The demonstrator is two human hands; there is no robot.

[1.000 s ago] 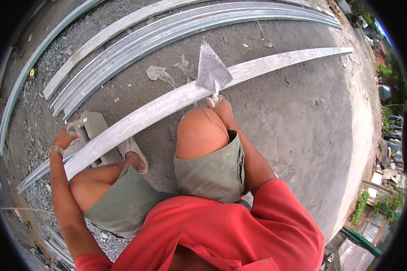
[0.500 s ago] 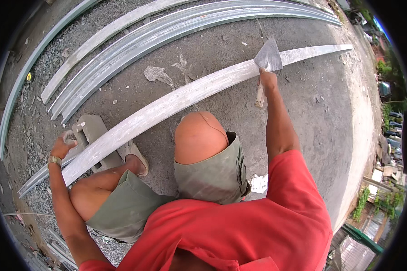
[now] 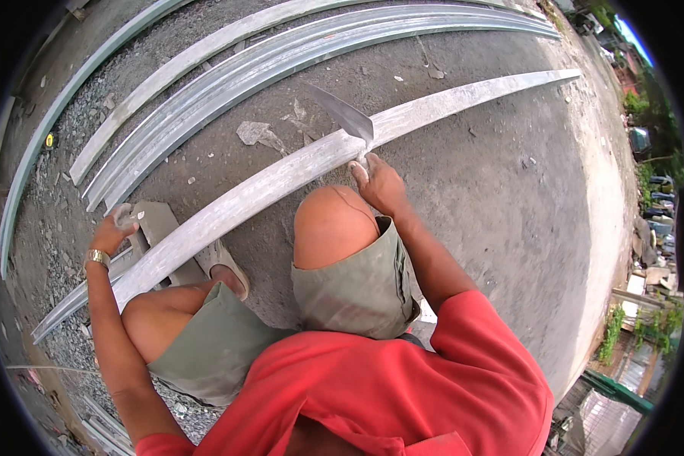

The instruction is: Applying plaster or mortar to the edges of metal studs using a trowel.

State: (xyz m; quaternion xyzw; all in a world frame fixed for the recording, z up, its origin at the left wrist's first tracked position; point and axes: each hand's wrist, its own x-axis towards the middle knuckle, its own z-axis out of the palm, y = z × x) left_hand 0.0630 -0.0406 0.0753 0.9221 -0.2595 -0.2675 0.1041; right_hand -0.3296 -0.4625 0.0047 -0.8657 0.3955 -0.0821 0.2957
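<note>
My right hand (image 3: pixel 381 185) is closed round the handle of a trowel (image 3: pixel 343 112). The trowel's pointed grey blade is tilted up over a long, whitish, dust-smeared metal bar (image 3: pixel 296 169), its heel at the bar's face. This bar slants from beside my left knee to the far right. My left hand (image 3: pixel 118 230), a watch on its wrist, is closed on the end of a grey concrete hollow block (image 3: pixel 158 222), its thumb on top. The block lies against the bar near my sandalled foot; part of it is hidden beneath the bar.
Several galvanized metal channels (image 3: pixel 205 106) lie across the ground beyond the bar. Another metal length (image 3: pixel 24 190) runs along the far left, near a small yellow tape measure (image 3: pixel 49 140). Loose gravel (image 3: pixel 76 144) covers the left side. A flattened plastic scrap (image 3: pixel 257 134) lies mid-ground.
My right hand has moved left along the bar with the trowel, and the blade has turned from lying flat to nearly edge-on. The left hand has shifted slightly up on the block.
</note>
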